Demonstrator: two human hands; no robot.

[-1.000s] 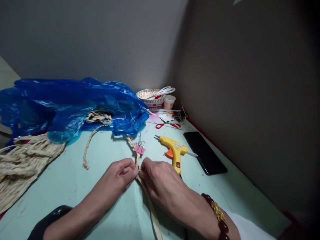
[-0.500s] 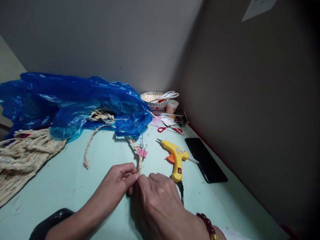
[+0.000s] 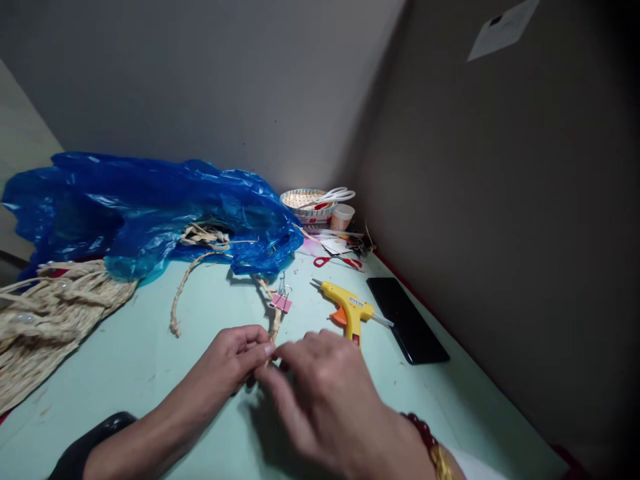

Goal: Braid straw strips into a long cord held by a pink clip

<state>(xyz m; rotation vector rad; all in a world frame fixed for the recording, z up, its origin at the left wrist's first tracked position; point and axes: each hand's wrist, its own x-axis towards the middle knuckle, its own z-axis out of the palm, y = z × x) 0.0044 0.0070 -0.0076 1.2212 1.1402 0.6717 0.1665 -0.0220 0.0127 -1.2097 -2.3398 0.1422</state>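
A twisted straw cord point(image 3: 275, 325) runs toward me from under the blue bag, with a pink binder clip point(image 3: 281, 304) clamped on it. My left hand point(image 3: 241, 357) pinches the cord's near part between thumb and fingers. Right beside it, my right hand point(image 3: 325, 393) has its fingers curled at the same spot, thumb and forefinger around the cord; its other fingertips are hidden. The strand ends beneath both hands cannot be seen. To the right of the cord lies a yellow glue gun point(image 3: 354, 308), its handle partly covered by my right hand.
A blue plastic bag point(image 3: 150, 200) with straw inside spreads across the back left. A woven straw piece point(image 3: 65, 327) lies at left, a loose cord point(image 3: 176, 303) nearby. Red-handled scissors point(image 3: 337, 262), a small basket point(image 3: 305, 198), a paper cup point(image 3: 343, 217) and a black phone point(image 3: 407, 320) are at right.
My right hand has turned and lifted slightly, its thumb now swung out to the left under the left fingertips. It covers more of the glue gun's handle. The view has shifted a little.
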